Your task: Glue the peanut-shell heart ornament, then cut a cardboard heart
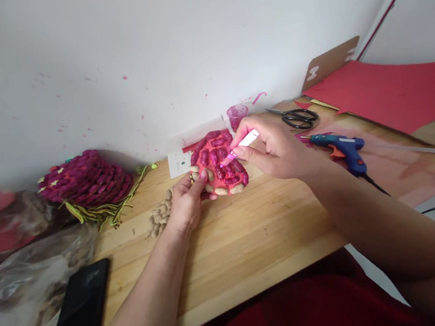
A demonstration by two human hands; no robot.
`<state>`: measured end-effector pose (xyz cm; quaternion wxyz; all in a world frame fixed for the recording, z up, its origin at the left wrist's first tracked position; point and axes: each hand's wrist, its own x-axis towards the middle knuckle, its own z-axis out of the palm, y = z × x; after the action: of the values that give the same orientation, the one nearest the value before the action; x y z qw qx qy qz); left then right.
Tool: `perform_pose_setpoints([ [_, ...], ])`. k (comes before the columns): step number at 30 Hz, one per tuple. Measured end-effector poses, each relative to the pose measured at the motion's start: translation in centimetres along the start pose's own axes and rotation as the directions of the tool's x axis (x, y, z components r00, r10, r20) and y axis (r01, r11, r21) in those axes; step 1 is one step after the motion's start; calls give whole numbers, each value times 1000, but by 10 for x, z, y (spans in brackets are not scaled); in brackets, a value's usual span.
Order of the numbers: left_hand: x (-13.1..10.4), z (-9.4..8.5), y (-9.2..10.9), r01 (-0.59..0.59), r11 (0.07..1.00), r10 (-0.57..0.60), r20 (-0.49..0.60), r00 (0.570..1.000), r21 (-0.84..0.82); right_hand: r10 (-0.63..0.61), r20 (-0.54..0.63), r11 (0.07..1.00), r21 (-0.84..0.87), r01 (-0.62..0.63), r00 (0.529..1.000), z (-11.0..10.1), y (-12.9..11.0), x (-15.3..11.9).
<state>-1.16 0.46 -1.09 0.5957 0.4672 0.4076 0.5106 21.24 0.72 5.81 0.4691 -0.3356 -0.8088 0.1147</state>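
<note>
My left hand (188, 201) grips the lower left edge of a red craft piece (213, 173) covered with peanuts in their shells, thumb on top. Most of its peanuts are painted shiny magenta; those along the bottom edge are bare tan. In my right hand (273, 148) is a paintbrush (250, 138) with a white handle, pinched between thumb and fingers. Its pink-stained tip touches or hovers just over the painted peanuts. Behind the piece stands a clear cup (236, 114) stained with magenta paint. Loose unpainted peanuts (162, 212) lie beside my left wrist.
At left, a stack of magenta peanut pieces (88, 181) leans near the wall, before plastic bags (23, 298) and a black phone (81, 312). Scissors (299, 117), a blue glue gun (342, 148) with its cable and red paper (391, 89) lie at right. Paint spots mark the wall (155, 43).
</note>
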Motion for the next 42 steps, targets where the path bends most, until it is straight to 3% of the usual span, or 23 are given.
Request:
perform_pose_setpoints([
  [7,-1,2,4,38,999,-38,9,999,-23,-34,28,999,14,34,999,0,-4,0],
  [17,-1,1,4,11,998,-10,5,1000,-68,-10,-36,996,88,13,999,-2,-8,-2],
  [28,0,0,3,0,998,3,38,999,-65,-94,-38,995,-14,94,995,-1,-13,0],
  [36,0,2,4,8,999,-8,-16,1000,-37,-92,23,991,-99,93,996,1,-16,0],
  [42,0,1,3,-3,999,3,-17,1000,-54,-113,-26,989,-99,110,993,1,-17,0],
])
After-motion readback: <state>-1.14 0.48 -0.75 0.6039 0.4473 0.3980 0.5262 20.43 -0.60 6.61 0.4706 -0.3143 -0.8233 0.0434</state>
